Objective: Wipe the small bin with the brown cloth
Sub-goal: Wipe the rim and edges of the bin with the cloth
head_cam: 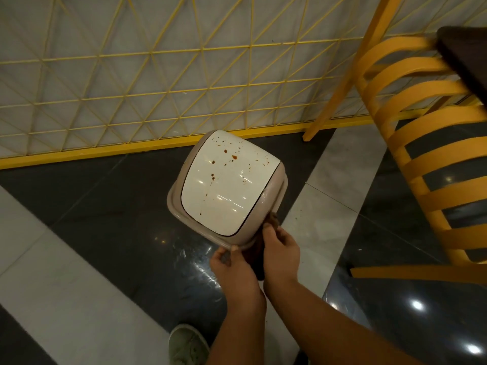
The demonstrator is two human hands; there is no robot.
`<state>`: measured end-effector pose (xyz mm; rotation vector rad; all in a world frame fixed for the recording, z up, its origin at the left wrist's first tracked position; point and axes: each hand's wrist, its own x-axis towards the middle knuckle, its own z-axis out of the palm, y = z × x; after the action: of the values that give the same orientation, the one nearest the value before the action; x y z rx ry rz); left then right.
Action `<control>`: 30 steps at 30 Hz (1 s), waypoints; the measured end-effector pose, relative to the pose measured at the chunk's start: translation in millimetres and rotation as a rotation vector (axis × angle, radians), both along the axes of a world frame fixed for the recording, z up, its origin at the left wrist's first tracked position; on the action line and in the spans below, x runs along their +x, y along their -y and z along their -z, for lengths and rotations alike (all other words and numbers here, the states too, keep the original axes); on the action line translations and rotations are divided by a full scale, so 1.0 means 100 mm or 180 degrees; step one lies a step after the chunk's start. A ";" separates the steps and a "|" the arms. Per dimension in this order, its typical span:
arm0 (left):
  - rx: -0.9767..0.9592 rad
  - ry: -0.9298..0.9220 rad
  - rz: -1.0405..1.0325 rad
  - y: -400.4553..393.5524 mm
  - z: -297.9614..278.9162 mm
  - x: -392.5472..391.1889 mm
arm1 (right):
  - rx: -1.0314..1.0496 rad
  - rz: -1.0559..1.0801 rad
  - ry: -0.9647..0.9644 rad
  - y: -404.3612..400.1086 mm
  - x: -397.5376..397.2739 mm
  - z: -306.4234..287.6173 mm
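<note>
Small bin [226, 185] sitting on floor, lid splattered | left hand [233, 270] gripping its near rim | right hand [280, 248] clutching brown cloth [259, 264] beside it | wiping seemingly starting; splattered lid likely next

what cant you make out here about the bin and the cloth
Head view only:
- Brown cloth: mostly hidden between the left hand and right hand.
- Small bin: body hidden beneath its stained lid.
- Dark object at upper right: blurred and cut by the edge.
</note>
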<state>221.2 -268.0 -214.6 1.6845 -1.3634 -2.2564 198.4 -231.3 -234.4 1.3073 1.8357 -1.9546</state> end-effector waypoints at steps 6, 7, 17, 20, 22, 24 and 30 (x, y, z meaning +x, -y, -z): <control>-0.0220 0.0041 0.0100 0.00 0.06 -0.04 | 0.0103 0.0084 -0.0052 -0.08 -0.26 -0.03; -0.0207 0.0022 0.0062 0.00 0.08 -0.04 | 0.0102 0.0144 -0.0023 -0.11 -0.37 -0.04; -0.0045 -0.0142 0.0040 -0.02 0.07 -0.04 | 0.0198 -0.0091 -0.0018 -0.13 -0.30 -0.08; -0.0130 -0.0052 0.0219 0.00 0.08 -0.01 | 0.0236 -0.0222 -0.0048 -0.09 -0.15 -0.04; -0.0128 -0.0078 0.0233 0.02 0.10 -0.02 | 0.0387 -0.0280 -0.0062 -0.12 -0.30 -0.03; -0.0025 -0.0154 0.0125 0.03 0.09 -0.05 | 0.0468 -0.0221 -0.0046 -0.16 -0.50 -0.05; 0.0224 -0.0288 -0.0210 0.08 0.06 -0.04 | 0.0306 -0.0288 0.0231 -0.32 -0.89 -0.16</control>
<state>216.9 -276.3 -220.4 1.5999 -1.2061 -2.3388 109.4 -199.2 -218.6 1.2798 1.9401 -1.7709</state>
